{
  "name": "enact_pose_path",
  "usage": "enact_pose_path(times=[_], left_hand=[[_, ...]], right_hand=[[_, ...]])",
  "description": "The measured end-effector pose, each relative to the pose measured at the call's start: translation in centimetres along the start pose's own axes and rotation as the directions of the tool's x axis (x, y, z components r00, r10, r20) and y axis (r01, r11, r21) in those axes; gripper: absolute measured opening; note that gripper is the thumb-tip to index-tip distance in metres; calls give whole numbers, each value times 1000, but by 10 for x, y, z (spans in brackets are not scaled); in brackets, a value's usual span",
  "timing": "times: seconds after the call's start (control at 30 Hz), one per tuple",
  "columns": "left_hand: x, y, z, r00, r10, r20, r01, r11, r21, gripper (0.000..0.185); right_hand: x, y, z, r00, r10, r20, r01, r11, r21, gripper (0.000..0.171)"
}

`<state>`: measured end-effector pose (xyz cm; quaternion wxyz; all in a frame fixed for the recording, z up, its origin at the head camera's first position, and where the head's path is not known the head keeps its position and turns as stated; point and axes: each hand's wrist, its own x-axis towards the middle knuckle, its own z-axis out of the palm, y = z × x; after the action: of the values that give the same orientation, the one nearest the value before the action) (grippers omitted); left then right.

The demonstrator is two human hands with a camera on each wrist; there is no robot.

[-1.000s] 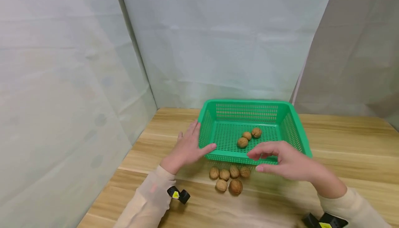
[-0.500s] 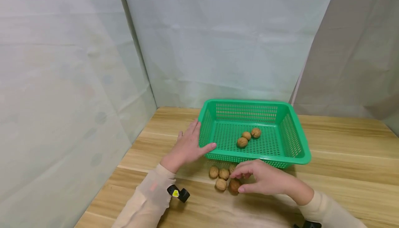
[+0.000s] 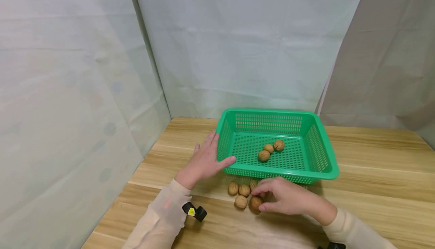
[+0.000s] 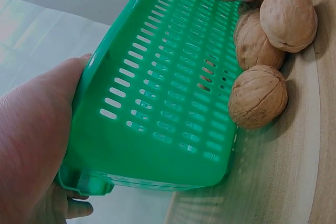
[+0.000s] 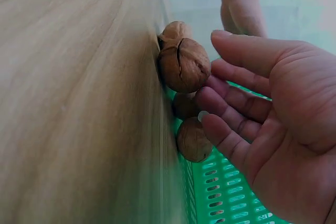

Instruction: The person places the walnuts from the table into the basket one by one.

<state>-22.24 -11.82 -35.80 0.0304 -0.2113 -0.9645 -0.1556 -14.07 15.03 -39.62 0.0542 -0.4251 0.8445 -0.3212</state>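
Note:
A green plastic basket (image 3: 275, 173) stands on the table with several walnuts (image 3: 264, 155) lying on its mesh floor. My left hand (image 3: 204, 160) rests against its front left corner, thumb along the front rim and fingers straight along the left side. In front of the basket, more walnuts (image 3: 241, 201) lie in a cluster on the wood. My right hand (image 3: 289, 197) is at the right end of this cluster, fingers loosely bent around a darker walnut (image 5: 184, 66). In the right wrist view the fingertips are right at that walnut, while the thumb stands apart from it.
The wooden table (image 3: 153, 207) reaches back to a pale cloth backdrop (image 3: 248, 52), with another cloth (image 3: 68, 109) along the left. A small black device (image 3: 195, 211) is strapped on the left wrist.
My right hand has come down and left from over the basket's front rim to the loose walnuts, and has then shifted only slightly. The left hand keeps its place on the basket.

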Motion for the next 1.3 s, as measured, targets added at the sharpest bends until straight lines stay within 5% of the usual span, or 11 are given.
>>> enact_pose_path(times=[0.67,1.3], left_hand=[[1,-1,0,1000,-2,-8,2,1000,-2,105],[0,-1,0,1000,-12,8,12,1000,-4,107]], right_hand=[[-2,1,10,994,-2,106,11,996,-86,44],[-2,1,12,997,-32,76,37,997,-74,36]])
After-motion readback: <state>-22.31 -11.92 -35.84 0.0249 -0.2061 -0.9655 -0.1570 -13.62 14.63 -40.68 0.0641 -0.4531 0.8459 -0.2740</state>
